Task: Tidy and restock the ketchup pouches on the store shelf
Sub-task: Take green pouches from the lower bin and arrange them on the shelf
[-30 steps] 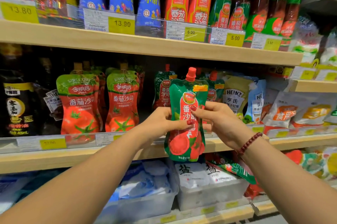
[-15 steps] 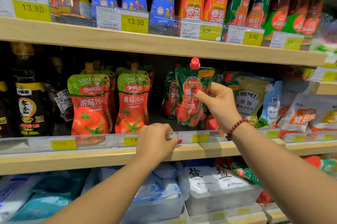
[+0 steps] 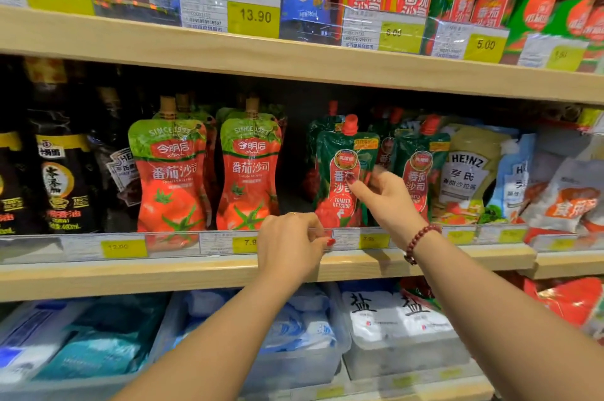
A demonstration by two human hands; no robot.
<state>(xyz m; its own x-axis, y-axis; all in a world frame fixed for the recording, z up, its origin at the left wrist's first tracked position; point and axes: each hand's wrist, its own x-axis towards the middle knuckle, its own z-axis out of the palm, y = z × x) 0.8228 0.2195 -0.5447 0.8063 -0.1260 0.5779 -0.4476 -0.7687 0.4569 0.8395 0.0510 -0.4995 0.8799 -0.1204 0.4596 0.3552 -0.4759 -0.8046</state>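
Note:
A dark green ketchup pouch (image 3: 341, 172) with a red cap stands upright at the front of the middle shelf (image 3: 163, 276). My right hand (image 3: 385, 201) pinches its right side, thumb on the label. My left hand (image 3: 294, 243) rests on the clear price rail (image 3: 212, 242) just below the pouch, fingers curled over it. A second green pouch (image 3: 418, 172) stands right of the held one, with more behind. Two light green and red tomato pouches (image 3: 171, 172) (image 3: 250, 168) stand to the left, with others behind them.
Dark soy bottles (image 3: 58, 178) fill the shelf's left end; Heinz dressing pouches (image 3: 467, 172) and other bags sit at right. Bottles line the upper shelf (image 3: 294, 64). Clear bins (image 3: 408, 335) of salt bags sit below. A gap lies between the two pouch groups.
My right hand has carried the green pouch from in front of the shelf onto it and stood it at the front edge. My left hand let go and dropped to the price rail.

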